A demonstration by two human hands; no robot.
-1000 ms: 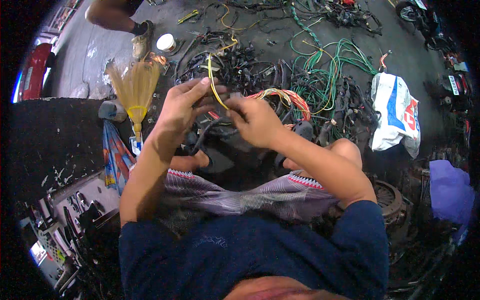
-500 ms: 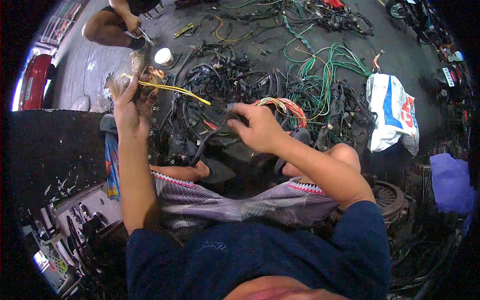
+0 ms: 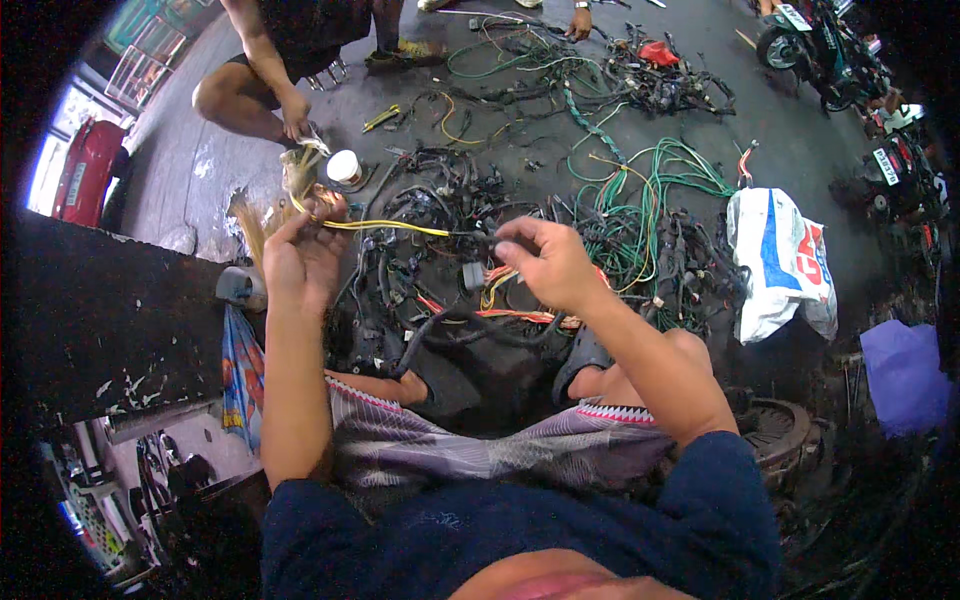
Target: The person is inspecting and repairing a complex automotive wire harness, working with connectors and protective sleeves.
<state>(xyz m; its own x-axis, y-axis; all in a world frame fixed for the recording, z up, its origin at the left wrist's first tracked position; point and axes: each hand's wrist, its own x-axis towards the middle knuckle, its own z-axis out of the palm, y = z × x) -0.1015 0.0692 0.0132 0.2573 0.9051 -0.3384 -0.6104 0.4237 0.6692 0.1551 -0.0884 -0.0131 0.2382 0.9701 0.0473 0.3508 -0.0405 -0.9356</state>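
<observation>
My left hand (image 3: 300, 255) is raised out to the left, pinching one end of a yellow wire (image 3: 385, 226). The wire stretches taut to the right, to a black wiring harness (image 3: 470, 325) that my right hand (image 3: 545, 262) grips at its upper end. Red, orange and yellow wires (image 3: 500, 290) and a small grey connector (image 3: 473, 275) hang from the harness under my right hand. The harness sheath curves down toward my knees.
A pile of black, green and yellow wire looms (image 3: 640, 215) covers the grey floor ahead. A white, blue and red bag (image 3: 780, 262) lies at the right. Another person (image 3: 290, 60) crouches at the top left by a white cup (image 3: 344, 166). Motorbikes (image 3: 830, 50) stand at the top right.
My left hand has drawn the yellow wire out of the harness, away from my right hand toward the left, so it now runs nearly level. The view has tilted toward the far floor.
</observation>
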